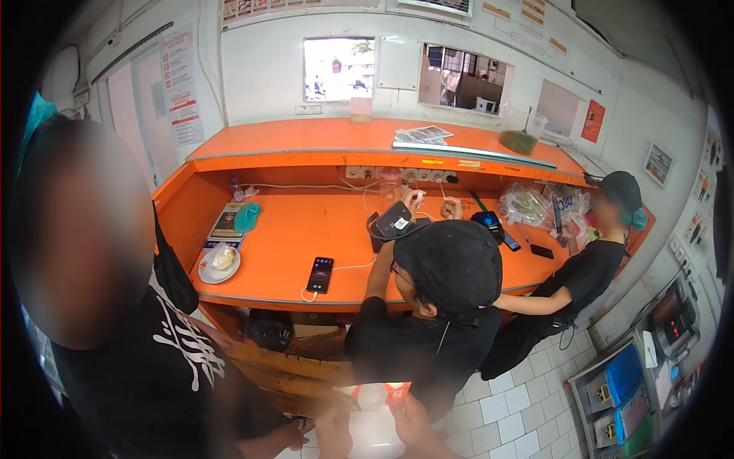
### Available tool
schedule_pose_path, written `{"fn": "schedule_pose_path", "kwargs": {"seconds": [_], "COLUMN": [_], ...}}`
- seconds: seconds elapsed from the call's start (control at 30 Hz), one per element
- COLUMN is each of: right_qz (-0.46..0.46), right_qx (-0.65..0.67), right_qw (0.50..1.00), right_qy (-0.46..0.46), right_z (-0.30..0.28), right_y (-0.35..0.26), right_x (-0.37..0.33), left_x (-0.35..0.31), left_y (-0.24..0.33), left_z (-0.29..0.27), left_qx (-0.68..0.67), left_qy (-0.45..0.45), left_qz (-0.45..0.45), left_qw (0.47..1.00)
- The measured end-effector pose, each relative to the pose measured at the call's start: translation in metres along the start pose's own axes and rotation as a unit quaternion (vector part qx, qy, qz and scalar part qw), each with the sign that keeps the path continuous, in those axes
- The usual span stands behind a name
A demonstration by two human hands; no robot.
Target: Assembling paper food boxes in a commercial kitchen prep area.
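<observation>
At the lower middle edge, my left hand (334, 430) and my right hand (413, 419) are both closed on the two sides of a white and red paper box (375, 434). Red panels show at its upper corners, and glare and blur hide what is inside. Right ahead of my hands is the back of a person in a black cap (447, 264), bent over an orange desk (283, 222). That person's hands are raised near white charging cables and a dark card terminal (394, 222).
A phone (320, 275) on a cable and a plate (219, 265) with a wrapped item lie on the desk. Another person (84, 306) stands close on my left. A third (592, 260) is at the far right, beside plastic bags (527, 203). A wooden bench (298, 363) stands below the desk.
</observation>
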State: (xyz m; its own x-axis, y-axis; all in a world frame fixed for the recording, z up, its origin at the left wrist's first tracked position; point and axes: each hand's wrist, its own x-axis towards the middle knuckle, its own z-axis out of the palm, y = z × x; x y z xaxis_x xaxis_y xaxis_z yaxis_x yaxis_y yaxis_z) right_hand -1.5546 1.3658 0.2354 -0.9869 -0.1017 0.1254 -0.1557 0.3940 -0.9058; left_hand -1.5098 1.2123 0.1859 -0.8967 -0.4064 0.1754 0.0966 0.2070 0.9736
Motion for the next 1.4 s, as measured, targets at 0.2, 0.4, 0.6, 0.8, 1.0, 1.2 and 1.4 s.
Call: {"fn": "schedule_pose_path", "kwargs": {"seconds": [0.2,0.4,0.6,0.8,1.0,1.2,1.4], "right_qz": [0.033,0.022,0.015,0.03,0.012,0.009,0.021], "right_qx": [0.106,0.129,0.126,0.229,0.262,0.253,0.218], "right_qw": [0.993,0.99,0.99,0.968,0.961,0.964,0.976], "right_qy": [0.045,0.059,0.063,0.097,0.09,0.08,0.009], "right_z": [0.001,0.0,0.001,0.005,0.007,0.01,0.007], "right_y": [-0.01,-0.006,-0.009,-0.012,-0.005,0.014,0.025], "right_x": [-0.003,-0.004,-0.004,-0.001,0.004,0.001,0.006], "left_x": [-0.005,-0.007,-0.008,0.008,0.006,0.007,0.012], "left_y": [0.014,0.012,0.011,0.044,0.061,0.043,0.036], "left_z": [0.004,0.001,0.003,0.0,-0.001,-0.004,-0.004], "left_qx": [-0.004,0.046,0.113,-0.031,0.01,0.095,0.061], "left_qy": [0.036,0.074,0.079,0.008,-0.014,-0.035,-0.075], "left_qz": [0.07,0.079,0.146,0.205,0.215,0.278,0.258], "left_qw": [0.997,0.993,0.98,0.978,0.976,0.955,0.961]}}
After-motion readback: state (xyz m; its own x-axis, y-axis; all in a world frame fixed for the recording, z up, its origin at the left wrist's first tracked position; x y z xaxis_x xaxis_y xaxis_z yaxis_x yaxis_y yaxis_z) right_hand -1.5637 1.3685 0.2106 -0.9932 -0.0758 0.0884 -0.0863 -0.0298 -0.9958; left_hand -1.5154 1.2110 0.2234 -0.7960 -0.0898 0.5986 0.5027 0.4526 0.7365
